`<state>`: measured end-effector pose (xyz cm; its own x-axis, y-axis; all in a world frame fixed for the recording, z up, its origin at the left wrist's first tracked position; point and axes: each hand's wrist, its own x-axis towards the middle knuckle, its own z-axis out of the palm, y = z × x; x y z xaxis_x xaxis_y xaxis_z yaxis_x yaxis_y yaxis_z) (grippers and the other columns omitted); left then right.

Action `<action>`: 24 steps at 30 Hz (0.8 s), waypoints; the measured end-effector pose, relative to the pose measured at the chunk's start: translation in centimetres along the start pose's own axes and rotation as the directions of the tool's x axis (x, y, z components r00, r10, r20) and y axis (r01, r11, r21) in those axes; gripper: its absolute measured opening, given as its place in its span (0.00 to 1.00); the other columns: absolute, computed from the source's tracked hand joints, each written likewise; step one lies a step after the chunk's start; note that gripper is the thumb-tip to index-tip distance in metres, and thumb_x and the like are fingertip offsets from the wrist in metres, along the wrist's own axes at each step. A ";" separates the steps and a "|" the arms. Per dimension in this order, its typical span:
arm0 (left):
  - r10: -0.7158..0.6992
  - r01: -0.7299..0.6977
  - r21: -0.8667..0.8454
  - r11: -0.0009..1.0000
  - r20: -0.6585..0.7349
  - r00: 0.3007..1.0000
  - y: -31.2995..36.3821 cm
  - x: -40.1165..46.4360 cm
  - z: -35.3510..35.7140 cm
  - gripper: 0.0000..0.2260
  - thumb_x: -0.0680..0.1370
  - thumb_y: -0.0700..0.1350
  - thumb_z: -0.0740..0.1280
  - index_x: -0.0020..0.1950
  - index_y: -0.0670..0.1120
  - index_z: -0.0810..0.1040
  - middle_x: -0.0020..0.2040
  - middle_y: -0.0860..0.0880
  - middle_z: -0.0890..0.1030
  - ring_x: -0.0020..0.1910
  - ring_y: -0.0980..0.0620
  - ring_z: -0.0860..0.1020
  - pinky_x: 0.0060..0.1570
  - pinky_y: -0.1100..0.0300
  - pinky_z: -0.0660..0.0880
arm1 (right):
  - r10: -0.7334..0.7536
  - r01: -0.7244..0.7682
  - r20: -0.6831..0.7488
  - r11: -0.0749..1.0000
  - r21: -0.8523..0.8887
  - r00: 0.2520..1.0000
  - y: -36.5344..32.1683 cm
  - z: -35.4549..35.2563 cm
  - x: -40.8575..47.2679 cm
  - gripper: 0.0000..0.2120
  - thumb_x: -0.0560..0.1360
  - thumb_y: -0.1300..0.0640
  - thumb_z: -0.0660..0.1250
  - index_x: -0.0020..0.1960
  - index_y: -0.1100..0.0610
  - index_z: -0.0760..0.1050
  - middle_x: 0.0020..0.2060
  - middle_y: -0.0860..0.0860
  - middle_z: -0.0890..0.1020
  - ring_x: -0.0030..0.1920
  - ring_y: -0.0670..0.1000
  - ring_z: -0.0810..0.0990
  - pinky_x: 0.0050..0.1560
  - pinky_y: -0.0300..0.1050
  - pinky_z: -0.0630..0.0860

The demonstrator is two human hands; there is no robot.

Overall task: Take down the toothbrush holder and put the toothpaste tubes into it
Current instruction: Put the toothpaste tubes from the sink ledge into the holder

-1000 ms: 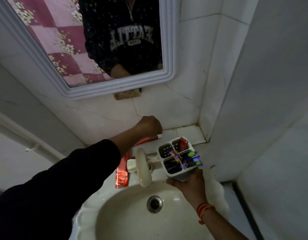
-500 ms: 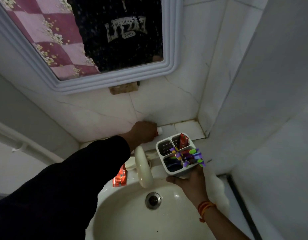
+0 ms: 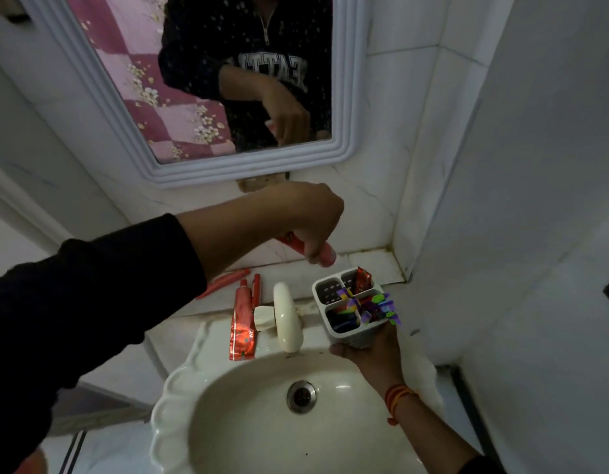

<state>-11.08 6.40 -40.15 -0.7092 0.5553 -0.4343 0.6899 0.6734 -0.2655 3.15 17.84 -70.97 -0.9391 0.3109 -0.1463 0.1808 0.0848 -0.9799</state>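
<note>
My right hand (image 3: 374, 354) grips the white toothbrush holder (image 3: 333, 289) from below, over the sink's back right rim. The holder has several compartments; one red tube (image 3: 363, 280) stands in the far one, and colourful toothbrush heads stick out at the right. Above and left of the holder, my left hand (image 3: 306, 217) is closed on a red toothpaste tube (image 3: 325, 256) with its cap end pointing down to the right. Another red tube (image 3: 242, 325) lies on the ledge left of the tap, with smaller red tubes (image 3: 255, 292) behind it.
A cream tap (image 3: 286, 316) stands at the back of the white sink (image 3: 179, 398), between the lying tubes and the holder. A framed mirror (image 3: 227, 165) hangs on the tiled wall above. The wall corner is close at the right.
My left hand has lifted from the ledge by the wall with a red toothpaste tube and now hovers above the holder. The holder has stayed in my right hand.
</note>
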 end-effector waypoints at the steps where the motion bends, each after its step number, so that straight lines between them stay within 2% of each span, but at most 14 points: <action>1: -0.007 0.008 -0.027 1.000 0.041 0.999 0.5 -0.5 -0.3 0.25 0.67 0.58 0.78 0.59 0.46 0.83 0.49 0.47 0.85 0.49 0.49 0.83 0.46 0.56 0.79 | -0.002 0.002 0.007 1.000 -0.013 1.000 0.1 0.0 0.1 0.54 0.48 0.49 0.89 0.70 0.59 0.73 0.61 0.51 0.85 0.62 0.45 0.84 0.55 0.32 0.81; 4: -0.022 0.028 -0.107 0.994 0.061 0.998 2.6 -1.5 -0.1 0.24 0.68 0.56 0.78 0.57 0.43 0.82 0.48 0.47 0.84 0.47 0.49 0.82 0.43 0.58 0.77 | 0.005 -0.004 0.016 1.000 -0.022 1.000 0.5 0.0 0.4 0.53 0.48 0.48 0.89 0.69 0.58 0.75 0.60 0.52 0.85 0.62 0.49 0.84 0.56 0.35 0.82; 6: -0.024 0.031 -0.136 0.990 0.051 0.998 4.3 -1.5 0.9 0.22 0.68 0.55 0.79 0.55 0.42 0.81 0.44 0.48 0.81 0.45 0.49 0.79 0.43 0.58 0.76 | 0.005 -0.005 0.016 1.000 -0.005 1.000 0.6 0.1 0.4 0.56 0.46 0.42 0.90 0.70 0.56 0.74 0.61 0.51 0.85 0.63 0.49 0.84 0.61 0.43 0.83; 7: -0.027 0.034 -0.157 0.987 0.044 0.999 5.0 -1.4 1.6 0.21 0.69 0.55 0.79 0.52 0.42 0.81 0.41 0.49 0.79 0.44 0.49 0.78 0.43 0.58 0.75 | 0.010 -0.010 0.013 1.000 0.007 1.000 0.7 0.2 0.5 0.59 0.45 0.40 0.89 0.70 0.56 0.73 0.62 0.51 0.84 0.63 0.49 0.83 0.62 0.43 0.82; 9: -0.031 0.036 -0.184 0.982 0.026 0.999 6.3 -1.2 3.0 0.21 0.69 0.54 0.78 0.52 0.42 0.79 0.36 0.51 0.75 0.43 0.50 0.75 0.42 0.58 0.73 | 0.026 -0.026 0.008 0.999 0.018 1.000 0.8 0.3 0.6 0.62 0.43 0.35 0.87 0.72 0.56 0.72 0.63 0.50 0.84 0.64 0.48 0.83 0.61 0.35 0.81; 11: -0.043 0.046 -0.184 0.982 0.019 0.999 7.2 -0.8 4.4 0.22 0.69 0.52 0.79 0.57 0.41 0.80 0.37 0.50 0.75 0.41 0.51 0.75 0.45 0.57 0.76 | 0.044 -0.044 0.003 0.999 0.019 0.999 0.9 0.4 0.7 0.63 0.41 0.32 0.85 0.71 0.57 0.73 0.62 0.50 0.84 0.63 0.48 0.83 0.58 0.29 0.79; 12: -0.053 0.055 -0.198 0.979 0.012 0.999 7.4 -0.5 5.1 0.21 0.69 0.51 0.79 0.55 0.40 0.81 0.36 0.50 0.76 0.37 0.51 0.75 0.46 0.56 0.78 | 0.047 -0.047 0.003 0.999 0.011 0.999 0.9 0.4 0.8 0.63 0.41 0.31 0.85 0.71 0.57 0.74 0.61 0.50 0.84 0.63 0.48 0.83 0.56 0.26 0.78; 14: -0.092 0.091 -0.238 0.967 0.007 0.996 7.4 0.1 6.2 0.15 0.69 0.49 0.78 0.50 0.41 0.84 0.31 0.51 0.77 0.30 0.53 0.75 0.41 0.59 0.78 | 0.040 -0.040 -0.005 0.999 -0.018 0.999 0.9 0.5 0.7 0.63 0.41 0.30 0.84 0.70 0.57 0.74 0.61 0.50 0.84 0.62 0.47 0.83 0.54 0.23 0.77; 15: -0.109 0.113 -0.272 0.956 0.027 0.994 7.3 0.3 6.6 0.13 0.68 0.48 0.77 0.48 0.42 0.86 0.31 0.52 0.80 0.30 0.53 0.77 0.39 0.60 0.77 | 0.039 -0.040 -0.005 0.999 -0.034 0.999 0.9 0.5 0.7 0.62 0.41 0.30 0.84 0.70 0.56 0.75 0.60 0.50 0.84 0.62 0.46 0.83 0.54 0.22 0.76; 18: -0.157 0.158 -0.473 0.867 0.043 0.987 5.8 0.2 6.7 0.10 0.71 0.45 0.74 0.49 0.44 0.87 0.40 0.51 0.88 0.40 0.53 0.85 0.39 0.62 0.79 | 0.005 -0.006 -0.015 0.997 -0.076 1.000 1.0 0.5 0.7 0.55 0.45 0.37 0.88 0.68 0.53 0.76 0.60 0.47 0.84 0.62 0.44 0.83 0.58 0.26 0.77; 20: -0.240 0.203 -0.674 0.710 0.039 0.970 3.8 0.0 6.5 0.08 0.72 0.40 0.72 0.50 0.42 0.86 0.37 0.51 0.87 0.41 0.51 0.87 0.34 0.64 0.81 | -0.017 0.015 -0.028 0.997 -0.074 0.999 0.8 0.5 0.8 0.53 0.46 0.39 0.89 0.68 0.51 0.75 0.60 0.47 0.84 0.62 0.42 0.82 0.61 0.33 0.79; 22: -0.350 0.230 -0.758 0.611 0.003 0.937 1.3 -0.4 7.0 0.07 0.74 0.38 0.70 0.49 0.40 0.86 0.39 0.47 0.88 0.41 0.49 0.87 0.37 0.61 0.84 | -0.033 0.030 -0.037 0.997 -0.075 0.999 0.4 0.4 0.7 0.51 0.47 0.45 0.90 0.67 0.53 0.75 0.58 0.48 0.84 0.59 0.34 0.81 0.58 0.26 0.77; 24: -0.438 0.240 -0.765 0.598 -0.060 0.897 -1.1 -0.2 8.8 0.07 0.74 0.37 0.70 0.47 0.38 0.86 0.41 0.43 0.88 0.39 0.48 0.88 0.42 0.55 0.85 | -0.050 0.047 -0.046 0.997 -0.063 0.998 0.1 0.5 0.5 0.47 0.50 0.54 0.91 0.65 0.57 0.75 0.55 0.49 0.84 0.53 0.26 0.79 0.51 0.18 0.74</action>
<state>-10.40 1.26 -47.32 -0.9469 0.2330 -0.2214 0.1312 0.9091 0.3953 2.52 17.57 -71.16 -0.9324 0.3499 -0.0903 0.1542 0.1590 -0.9752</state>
